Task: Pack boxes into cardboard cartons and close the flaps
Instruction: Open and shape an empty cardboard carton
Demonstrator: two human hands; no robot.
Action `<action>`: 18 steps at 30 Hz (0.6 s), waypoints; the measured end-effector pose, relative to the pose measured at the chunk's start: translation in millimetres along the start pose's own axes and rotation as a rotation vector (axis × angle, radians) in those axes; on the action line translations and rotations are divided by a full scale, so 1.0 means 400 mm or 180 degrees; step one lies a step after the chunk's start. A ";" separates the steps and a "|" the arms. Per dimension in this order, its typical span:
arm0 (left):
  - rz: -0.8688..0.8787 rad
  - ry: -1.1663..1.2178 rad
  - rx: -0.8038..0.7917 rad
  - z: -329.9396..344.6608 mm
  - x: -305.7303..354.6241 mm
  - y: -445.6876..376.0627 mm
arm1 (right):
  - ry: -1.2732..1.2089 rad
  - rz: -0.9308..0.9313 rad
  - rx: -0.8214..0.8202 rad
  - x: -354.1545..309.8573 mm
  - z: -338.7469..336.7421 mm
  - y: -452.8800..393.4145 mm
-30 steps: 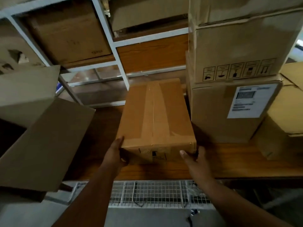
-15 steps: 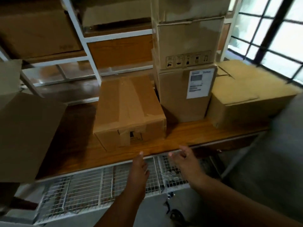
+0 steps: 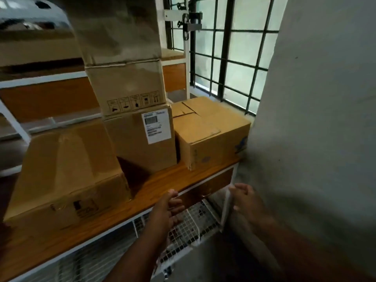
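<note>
Taped brown carton (printed front, flaps shut) on wooden shelf. Before shelf: left hand and right hand, loosely curled, empty.

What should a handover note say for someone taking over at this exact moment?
Left hand: empty, fingers loose, hovering at the shelf front edge.
Right hand: near a thin pale strip at the shelf corner; grip unclear.
Taped carton: closed, resting on the shelf, far left, touched by neither hand.
Labelled carton carries a stack; the carton by the window has its flaps folded shut.
Done: taped carton sealed and shelved.
Left: no open carton in view; find the next.
</note>
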State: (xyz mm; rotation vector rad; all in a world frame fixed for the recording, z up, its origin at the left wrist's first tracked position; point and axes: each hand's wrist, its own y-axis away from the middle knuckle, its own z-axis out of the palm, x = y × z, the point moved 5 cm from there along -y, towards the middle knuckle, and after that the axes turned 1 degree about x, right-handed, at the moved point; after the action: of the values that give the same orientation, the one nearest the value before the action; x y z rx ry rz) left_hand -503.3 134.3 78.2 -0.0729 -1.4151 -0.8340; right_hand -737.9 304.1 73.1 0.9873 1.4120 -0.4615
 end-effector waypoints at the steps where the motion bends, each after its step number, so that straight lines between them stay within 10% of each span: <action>1: 0.0011 -0.0035 0.0023 0.026 0.011 -0.024 | -0.0064 0.0020 0.0062 -0.014 -0.027 -0.041; 18: -0.0495 0.0396 0.1055 0.356 0.143 -0.566 | -0.1376 0.0638 0.0057 -0.166 -0.189 -0.854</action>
State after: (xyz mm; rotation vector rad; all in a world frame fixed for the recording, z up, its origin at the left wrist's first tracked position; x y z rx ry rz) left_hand -750.0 17.2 61.4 0.3405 -1.4355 -0.7072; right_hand -1061.6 158.3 45.6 0.9632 0.9141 -0.5033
